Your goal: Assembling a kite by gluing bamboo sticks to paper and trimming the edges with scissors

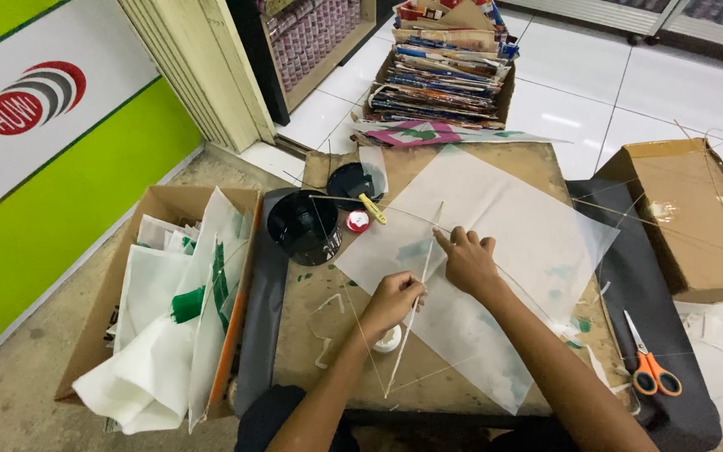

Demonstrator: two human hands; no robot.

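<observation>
I'm pinching the thin bamboo stick (416, 293) in my left hand (391, 303), fingers closed round it; my right hand (468, 261) is pressing flat, forefinger extended, on the translucent paper sheet (512, 218) lying across the worktable (328, 335); orange-handled scissors (650, 360) are lying well apart.

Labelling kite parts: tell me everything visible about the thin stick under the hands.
The thin stick is a pale, slender strip that looks like bamboo. It lies nearly upright in the view, leaning slightly, from near the top of the translucent white paper sheet down past its lower edge onto the brown work board. The left hand pinches it at mid-length; the right hand presses on the paper beside it, index finger pointing toward its upper part.
</observation>
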